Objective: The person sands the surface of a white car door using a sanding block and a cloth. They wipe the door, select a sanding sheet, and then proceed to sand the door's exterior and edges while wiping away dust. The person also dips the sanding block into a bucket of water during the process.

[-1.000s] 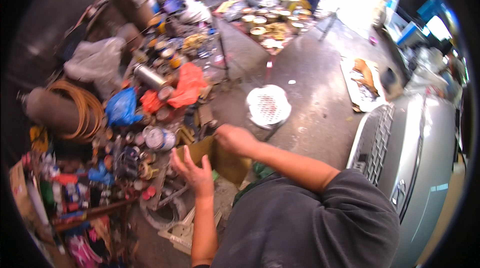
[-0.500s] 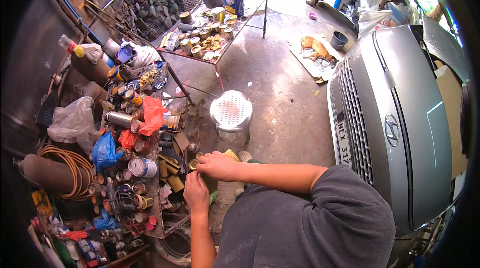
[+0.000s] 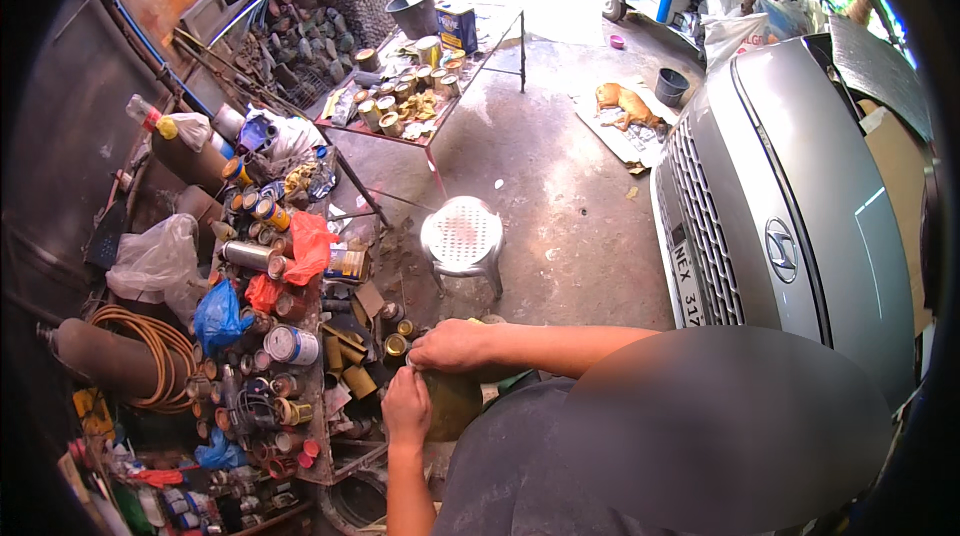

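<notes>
My left hand is closed at the upper edge of an olive-yellow sheet, which hangs below the hands and is partly hidden by my forearm and body. My right hand grips the same edge just above and right of it, fingers curled close to my left fingertips. Small open tins stand just beyond the hands. Pieces of yellow-brown sheet and card lie to their left.
A crowded bench with cans and bags runs along the left. A white plastic stool stands ahead, before a table of tins. A silver car front lines the right. A brown dog lies on cardboard near a bucket.
My left hand, spread open a second ago, has closed on the sheet's edge. My right hand has come down beside it. The view has swung and steadied, showing more floor ahead.
</notes>
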The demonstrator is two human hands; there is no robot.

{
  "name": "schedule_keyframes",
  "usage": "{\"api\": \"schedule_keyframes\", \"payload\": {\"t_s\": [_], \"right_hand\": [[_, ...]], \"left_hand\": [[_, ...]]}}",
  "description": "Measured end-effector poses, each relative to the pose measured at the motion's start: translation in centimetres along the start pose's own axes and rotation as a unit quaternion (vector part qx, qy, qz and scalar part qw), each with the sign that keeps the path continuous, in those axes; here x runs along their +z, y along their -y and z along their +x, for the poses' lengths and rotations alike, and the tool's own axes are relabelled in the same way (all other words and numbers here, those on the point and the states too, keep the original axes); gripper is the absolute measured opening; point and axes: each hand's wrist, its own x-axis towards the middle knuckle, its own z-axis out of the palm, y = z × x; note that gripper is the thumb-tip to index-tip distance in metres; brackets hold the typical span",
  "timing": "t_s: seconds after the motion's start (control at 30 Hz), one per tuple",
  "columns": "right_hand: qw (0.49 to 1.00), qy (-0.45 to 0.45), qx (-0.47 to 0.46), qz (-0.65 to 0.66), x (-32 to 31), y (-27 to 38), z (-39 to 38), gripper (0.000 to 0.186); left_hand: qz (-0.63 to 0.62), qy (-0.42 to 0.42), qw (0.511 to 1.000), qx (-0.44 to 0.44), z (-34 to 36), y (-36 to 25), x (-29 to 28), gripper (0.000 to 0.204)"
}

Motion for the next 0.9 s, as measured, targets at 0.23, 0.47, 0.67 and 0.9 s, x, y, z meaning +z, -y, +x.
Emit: {"api": "schedule_keyframes", "payload": {"t_s": [0.23, 0.47, 0.67, 0.9], "right_hand": [[0.996, -0.013, -0.072, 0.056, -3.5, 3.0, -2.2, 0.025], [0.982, -0.064, -0.115, 0.135, -4.5, 4.8, -2.9, 0.019], [0.977, -0.119, -0.141, 0.108, -2.5, 4.7, -2.8, 0.018], [0.984, -0.087, -0.132, 0.08, -4.6, 5.0, -2.5, 0.032]], "left_hand": [[-0.101, 0.026, 0.994, 0.019, -0.5, -1.9, -3.5, 0.01], [-0.168, -0.052, 0.984, 0.025, -1.4, -3.2, -4.7, 0.015], [-0.195, -0.088, 0.977, 0.014, -2.3, -3.1, -3.9, 0.014], [-0.108, -0.056, 0.992, -0.014, -1.9, -5.5, -8.4, 0.01]]}}
